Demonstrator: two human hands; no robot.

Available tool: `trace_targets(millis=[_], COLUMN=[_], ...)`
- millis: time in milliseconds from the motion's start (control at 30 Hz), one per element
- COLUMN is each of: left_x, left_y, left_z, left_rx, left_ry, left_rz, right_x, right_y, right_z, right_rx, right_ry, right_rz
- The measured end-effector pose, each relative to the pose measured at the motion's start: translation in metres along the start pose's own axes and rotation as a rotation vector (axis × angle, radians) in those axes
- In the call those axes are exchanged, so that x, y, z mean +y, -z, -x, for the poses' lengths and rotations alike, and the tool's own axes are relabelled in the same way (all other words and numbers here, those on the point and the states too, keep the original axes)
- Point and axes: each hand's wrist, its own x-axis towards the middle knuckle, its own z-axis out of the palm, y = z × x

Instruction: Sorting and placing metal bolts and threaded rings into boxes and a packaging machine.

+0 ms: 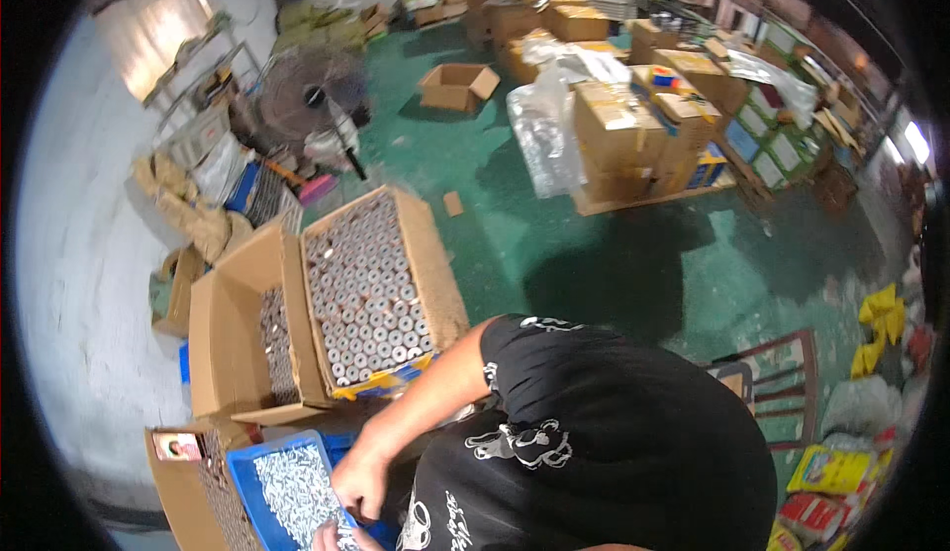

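A blue tray (247, 497) at the lower left holds many small whitish, pin-like pieces (297, 487). My left hand (344, 536) is at the tray's near end over those pieces. Its fingers look bent together, and the lower edge cuts off the rest of it. Just beyond the tray's right side is my right hand (362, 480), pointing down with curled fingers. Whatever lies between its fingertips is hidden. Part of another blue container (336, 442) shows behind the right wrist. My right arm reaches across from a black short sleeve.
An open cardboard box (450, 299) holds rows of round metal parts with ring-shaped tops. Beside it stands a partly filled box (223, 353); another box (173, 492) bears a small picture card. A fan (315, 96), stacked cartons (618, 131) and a chair (787, 383) stand farther off.
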Motion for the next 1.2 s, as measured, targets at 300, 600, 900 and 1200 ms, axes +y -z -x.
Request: trace_targets(millis=[300, 600, 900, 1200], left_x=[0.044, 0.121, 0.242, 0.330], left_y=[-0.046, -0.064, -0.148, -0.253], left_z=[0.000, -0.029, -0.107, -0.168], left_rx=[-0.105, -0.100, -0.072, -0.100], left_ry=[-0.169, -0.153, -0.367, -0.359], left_rz=[0.663, 0.611, 0.555, 0.584], right_x=[-0.130, -0.175, -0.230, -0.262], right_y=[-0.001, 0.022, 0.106, 0.178], right_z=[0.076, 0.129, 0.261, 0.391], right_rx=[-0.014, 0.169, 0.403, 0.428], right_ry=[-0.580, -0.623, -0.581, -0.529], right_rz=[0.027, 0.016, 0.060, -0.012])
